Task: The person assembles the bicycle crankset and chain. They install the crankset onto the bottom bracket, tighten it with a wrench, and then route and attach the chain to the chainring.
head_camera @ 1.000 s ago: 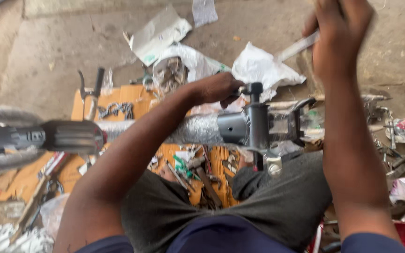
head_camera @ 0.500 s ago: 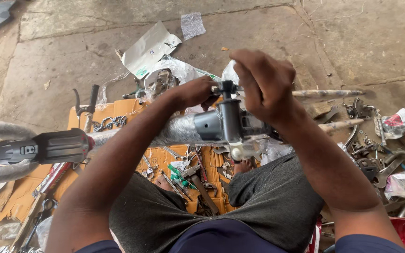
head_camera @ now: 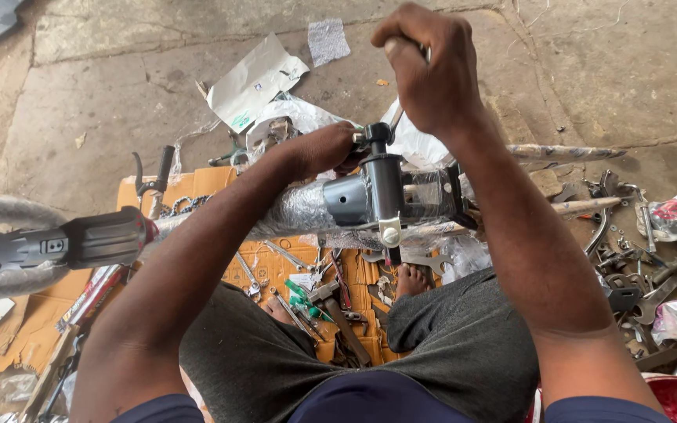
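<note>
Item: grey metal bicycle frame tube with black clamp and upright black stem (head_camera: 381,196), partly wrapped in clear plastic film, lying crosswise over the seated person's lap above the concrete floor (head_camera: 103,94)

Left hand (head_camera: 319,149): closed around the wrapped tube just beside the top of the stem, steadying it

Right hand (head_camera: 432,70): clenched in a fist around a slim silver metal tool handle (head_camera: 395,119), whose lower end meets the top of the stem; the tool's tip is hidden

Change noted: a second ago the right hand was raised high and well clear of the stem with the silver tool in it; half a second ago it was low, covering the stem's top; now it sits higher again with the tool set onto the stem head. Judged meaning: the tool is engaged on the top fitting and the fastening work is under way, not finished

Surroundings: black ribbed handlebar grip (head_camera: 80,239) at left; orange cardboard sheet (head_camera: 197,184) strewn with spanners (head_camera: 248,274); crumpled white paper (head_camera: 252,78) and plastic wrap on the floor; a heap of loose metal parts (head_camera: 628,266) at right; a bare foot (head_camera: 409,278) below the tube
</note>
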